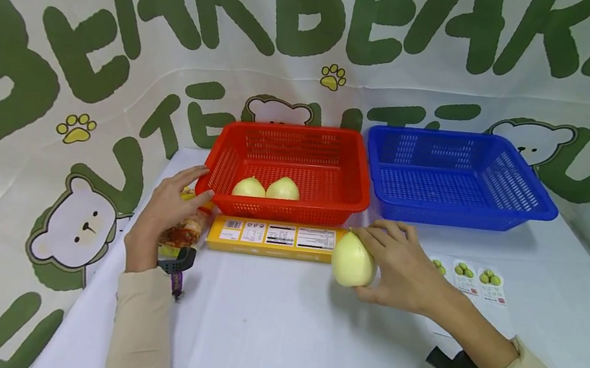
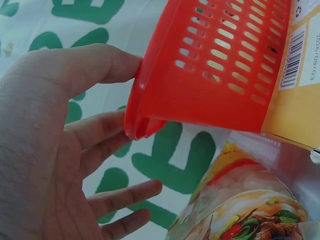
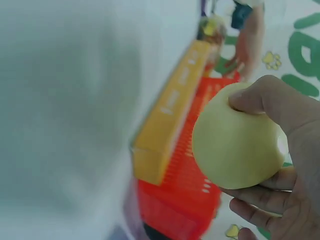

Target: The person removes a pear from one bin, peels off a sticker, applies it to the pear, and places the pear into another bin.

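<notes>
The right hand is holding a pale yellow onion just above the white table, in front of the gap between the red basket and the blue basket; the fingers are curling over the top and far side of the onion and the thumb is pressing from the near side, as the right wrist view is also showing. The left hand is holding nothing: its fingers are relaxed and almost straight, and the thumb is touching the front left corner of the red basket, as if steadying it. To do this step well, I think the person is needing to keep the round, smooth onion deep in the palm, lift it clear over the yellow box and the basket rim, and lower it gently beside the two onions that are already lying inside, while the left hand is keeping the light basket from sliding. The held onion is nearly round, so its long axis is weak; a small pointed tip seems to be pointing up and a little to the left, towards the red basket, but I cannot tell this with certainty. A food packet is lying under the left hand.
</notes>
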A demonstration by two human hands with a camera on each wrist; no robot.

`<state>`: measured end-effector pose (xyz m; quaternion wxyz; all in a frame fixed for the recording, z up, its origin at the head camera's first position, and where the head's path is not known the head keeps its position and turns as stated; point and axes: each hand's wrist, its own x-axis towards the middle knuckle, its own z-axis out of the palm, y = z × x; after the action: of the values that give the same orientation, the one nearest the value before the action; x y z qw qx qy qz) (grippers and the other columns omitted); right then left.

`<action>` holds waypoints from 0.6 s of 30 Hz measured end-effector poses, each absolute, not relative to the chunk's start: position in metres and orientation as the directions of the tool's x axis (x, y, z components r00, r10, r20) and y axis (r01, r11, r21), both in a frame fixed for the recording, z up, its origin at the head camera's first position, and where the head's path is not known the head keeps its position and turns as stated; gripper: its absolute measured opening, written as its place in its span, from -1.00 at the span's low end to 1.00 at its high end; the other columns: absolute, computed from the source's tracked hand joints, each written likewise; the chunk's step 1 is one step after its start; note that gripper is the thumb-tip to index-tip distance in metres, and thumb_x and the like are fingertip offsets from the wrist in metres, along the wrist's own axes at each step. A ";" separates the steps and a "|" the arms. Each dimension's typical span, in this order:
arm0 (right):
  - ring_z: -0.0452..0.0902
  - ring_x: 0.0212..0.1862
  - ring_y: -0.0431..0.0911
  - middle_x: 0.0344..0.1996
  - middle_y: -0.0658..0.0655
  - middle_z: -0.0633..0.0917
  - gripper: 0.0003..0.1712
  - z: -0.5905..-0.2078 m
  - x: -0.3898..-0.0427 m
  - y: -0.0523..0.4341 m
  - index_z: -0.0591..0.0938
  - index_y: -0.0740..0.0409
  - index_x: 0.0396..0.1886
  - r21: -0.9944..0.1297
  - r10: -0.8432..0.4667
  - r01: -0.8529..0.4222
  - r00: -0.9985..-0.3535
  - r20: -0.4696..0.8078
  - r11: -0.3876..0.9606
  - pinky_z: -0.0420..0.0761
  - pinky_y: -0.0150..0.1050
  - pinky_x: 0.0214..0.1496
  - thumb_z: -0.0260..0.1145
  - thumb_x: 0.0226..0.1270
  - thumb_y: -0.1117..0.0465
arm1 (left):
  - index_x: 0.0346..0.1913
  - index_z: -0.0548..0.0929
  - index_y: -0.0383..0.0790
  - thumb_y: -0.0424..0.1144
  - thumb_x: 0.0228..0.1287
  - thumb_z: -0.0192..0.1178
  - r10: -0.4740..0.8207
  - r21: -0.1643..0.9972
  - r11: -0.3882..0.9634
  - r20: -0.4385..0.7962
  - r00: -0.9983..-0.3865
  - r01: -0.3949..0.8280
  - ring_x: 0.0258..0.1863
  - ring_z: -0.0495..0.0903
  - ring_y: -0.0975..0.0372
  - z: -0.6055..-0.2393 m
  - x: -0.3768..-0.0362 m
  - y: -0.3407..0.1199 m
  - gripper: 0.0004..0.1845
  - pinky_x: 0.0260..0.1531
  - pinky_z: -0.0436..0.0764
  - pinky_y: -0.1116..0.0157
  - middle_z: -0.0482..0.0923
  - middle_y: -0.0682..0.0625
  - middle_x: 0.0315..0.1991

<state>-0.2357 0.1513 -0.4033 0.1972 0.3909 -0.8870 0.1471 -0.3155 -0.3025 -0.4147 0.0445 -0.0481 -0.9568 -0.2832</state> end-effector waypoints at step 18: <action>0.42 0.16 0.04 0.02 0.09 0.67 0.00 -0.453 -0.213 0.146 0.57 0.21 0.23 -0.186 -0.616 -0.705 -0.696 0.369 0.684 0.27 0.11 0.20 0.63 -0.28 -0.15 | 0.57 0.17 0.18 0.27 0.35 0.08 0.048 0.559 0.823 0.099 -0.994 0.095 0.52 -0.04 -0.17 -0.414 -0.312 -0.301 -0.22 0.21 0.12 -0.46 0.02 0.03 0.59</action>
<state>-0.2126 0.1460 -0.4533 0.1397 0.3642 -0.9070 0.1585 -0.3123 -0.3013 -0.4136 0.0403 -0.0376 -0.9540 -0.2948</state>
